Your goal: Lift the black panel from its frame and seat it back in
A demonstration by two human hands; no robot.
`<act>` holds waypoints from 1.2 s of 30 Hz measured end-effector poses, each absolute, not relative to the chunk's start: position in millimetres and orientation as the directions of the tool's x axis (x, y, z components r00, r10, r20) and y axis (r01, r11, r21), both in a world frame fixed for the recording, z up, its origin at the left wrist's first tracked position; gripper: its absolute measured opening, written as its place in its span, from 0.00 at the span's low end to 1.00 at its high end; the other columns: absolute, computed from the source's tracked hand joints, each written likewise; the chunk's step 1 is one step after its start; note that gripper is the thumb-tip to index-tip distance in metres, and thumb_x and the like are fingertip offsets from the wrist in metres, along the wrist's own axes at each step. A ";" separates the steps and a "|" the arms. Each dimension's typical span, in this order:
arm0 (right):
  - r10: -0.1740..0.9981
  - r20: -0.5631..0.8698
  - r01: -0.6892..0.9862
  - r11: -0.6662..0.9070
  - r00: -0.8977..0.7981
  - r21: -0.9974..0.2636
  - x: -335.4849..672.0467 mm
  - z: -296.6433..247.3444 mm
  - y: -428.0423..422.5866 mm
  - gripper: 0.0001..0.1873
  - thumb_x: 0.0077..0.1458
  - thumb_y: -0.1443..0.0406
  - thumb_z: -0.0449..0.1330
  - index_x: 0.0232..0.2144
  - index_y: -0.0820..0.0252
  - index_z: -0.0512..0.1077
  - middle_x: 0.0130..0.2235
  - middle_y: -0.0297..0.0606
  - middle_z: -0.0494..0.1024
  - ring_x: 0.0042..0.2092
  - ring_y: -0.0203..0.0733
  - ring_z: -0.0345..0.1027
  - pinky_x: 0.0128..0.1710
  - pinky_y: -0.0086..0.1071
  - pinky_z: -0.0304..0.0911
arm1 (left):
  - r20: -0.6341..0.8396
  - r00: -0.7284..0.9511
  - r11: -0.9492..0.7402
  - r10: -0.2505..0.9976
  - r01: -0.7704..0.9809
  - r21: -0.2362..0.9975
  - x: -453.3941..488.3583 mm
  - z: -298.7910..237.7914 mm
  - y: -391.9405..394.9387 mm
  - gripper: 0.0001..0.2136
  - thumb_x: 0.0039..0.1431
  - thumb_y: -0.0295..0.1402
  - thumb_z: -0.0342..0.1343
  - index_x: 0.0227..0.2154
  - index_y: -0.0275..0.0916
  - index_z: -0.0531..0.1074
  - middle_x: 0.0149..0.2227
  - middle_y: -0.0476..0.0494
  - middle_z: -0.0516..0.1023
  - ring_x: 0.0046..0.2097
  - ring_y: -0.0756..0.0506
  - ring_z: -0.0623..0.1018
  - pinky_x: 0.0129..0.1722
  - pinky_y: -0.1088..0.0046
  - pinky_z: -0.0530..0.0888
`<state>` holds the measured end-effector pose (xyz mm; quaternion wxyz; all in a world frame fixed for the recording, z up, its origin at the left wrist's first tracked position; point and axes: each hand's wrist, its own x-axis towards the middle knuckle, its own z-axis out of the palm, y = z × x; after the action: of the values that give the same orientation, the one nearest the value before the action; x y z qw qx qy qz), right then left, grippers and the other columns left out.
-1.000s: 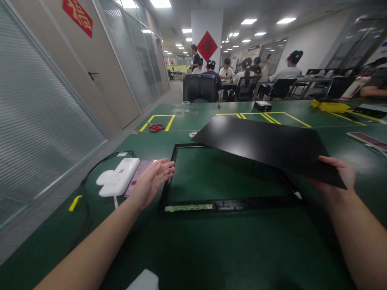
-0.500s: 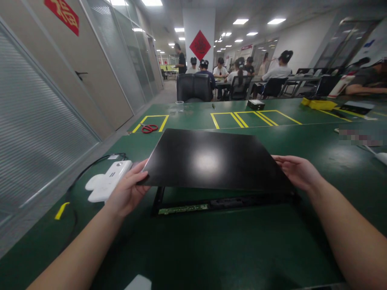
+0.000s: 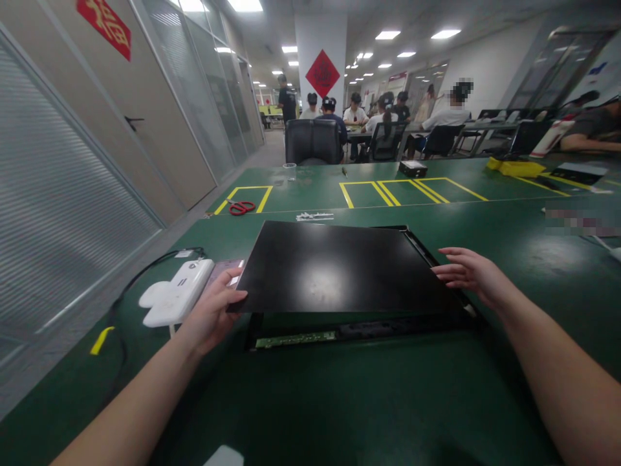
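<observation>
A large black flat panel point(image 3: 334, 268) lies tilted over a black rectangular frame point(image 3: 349, 331) on the green table point(image 3: 339, 401); its near edge is raised above the frame's bottom bar with a green circuit strip point(image 3: 295, 339). My left hand point(image 3: 211, 317) grips the panel's near left corner, thumb on top. My right hand point(image 3: 468, 275) rests at the panel's right edge with fingers stretched out and spread.
A white power strip point(image 3: 174, 299) with a black cable and a phone point(image 3: 220, 273) lie left of the panel. Red scissors point(image 3: 240, 207), a clear cup point(image 3: 290, 171), a small black box point(image 3: 412, 168) and yellow tape markings sit farther back. Several people sit at tables beyond.
The panel swung from my right hand over the frame, my left hand took its left corner, and it has lowered toward the frame. My right hand has loosened to open fingers.
</observation>
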<state>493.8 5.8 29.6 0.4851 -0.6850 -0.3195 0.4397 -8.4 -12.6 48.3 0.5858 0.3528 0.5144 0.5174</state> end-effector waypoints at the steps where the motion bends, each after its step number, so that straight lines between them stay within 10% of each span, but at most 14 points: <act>1: 0.862 -0.275 0.038 -0.321 0.425 -0.946 493.5 29.6 5.9 0.17 0.53 0.63 0.67 0.47 0.55 0.78 0.33 0.46 0.87 0.33 0.48 0.82 0.27 0.33 0.71 | -0.260 -0.074 0.236 0.963 -0.236 0.943 -6.5 48.8 -13.4 0.27 0.34 0.26 0.74 0.42 0.42 0.76 0.33 0.52 0.85 0.29 0.46 0.83 0.26 0.76 0.78; 17: 0.898 -0.151 0.025 -0.177 0.413 -0.984 488.1 20.4 6.6 0.19 0.49 0.55 0.67 0.43 0.56 0.77 0.31 0.48 0.87 0.19 0.32 0.54 0.16 0.23 0.46 | -0.163 -0.074 0.142 0.984 -0.226 0.964 -12.5 47.7 -9.9 0.27 0.37 0.26 0.74 0.44 0.44 0.78 0.39 0.47 0.88 0.35 0.42 0.86 0.30 0.74 0.80; 36: 0.829 -0.165 0.114 -0.264 0.534 -0.958 493.2 23.6 9.5 0.05 0.53 0.64 0.68 0.34 0.57 0.78 0.29 0.46 0.85 0.20 0.32 0.57 0.15 0.23 0.49 | -0.310 0.003 0.301 0.951 -0.244 0.922 5.3 32.5 -14.6 0.26 0.41 0.19 0.72 0.44 0.40 0.75 0.32 0.49 0.87 0.30 0.44 0.86 0.28 0.73 0.81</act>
<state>493.2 9.5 23.6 0.5083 -0.7132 -0.3307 0.3516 5.3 -14.6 32.5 0.6197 0.3424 0.5161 0.4820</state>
